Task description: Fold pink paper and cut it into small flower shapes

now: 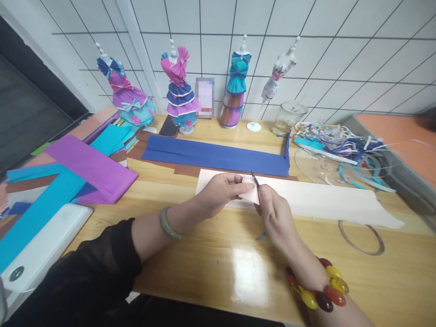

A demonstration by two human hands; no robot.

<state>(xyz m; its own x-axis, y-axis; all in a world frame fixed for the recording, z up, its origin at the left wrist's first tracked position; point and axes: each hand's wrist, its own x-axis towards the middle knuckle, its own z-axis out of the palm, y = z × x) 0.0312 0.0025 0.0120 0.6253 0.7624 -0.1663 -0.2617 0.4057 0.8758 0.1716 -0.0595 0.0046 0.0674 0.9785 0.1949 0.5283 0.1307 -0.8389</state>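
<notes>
My left hand (221, 190) pinches a small piece of pale pink paper (250, 194) between thumb and fingers. Closed around a pair of scissors (254, 178), my right hand (274, 209) is at the right edge of that piece; the dark blades point up and away, and the handles are hidden in the hand. Under and behind both hands lies a long pale pink paper strip (327, 200), stretching to the right. Just beyond it is a folded dark blue paper strip (218, 154) on top of brown paper (185, 170).
Several mini mannequins in paper dresses (179, 100) stand along the tiled wall, one mannequin (279, 72) undressed. A glass (289, 116) and paper scraps (340, 141) sit at the right. Purple paper (91, 168), turquoise paper (44, 213) and a white device (51, 245) lie left; a ring (378, 245) lies front right.
</notes>
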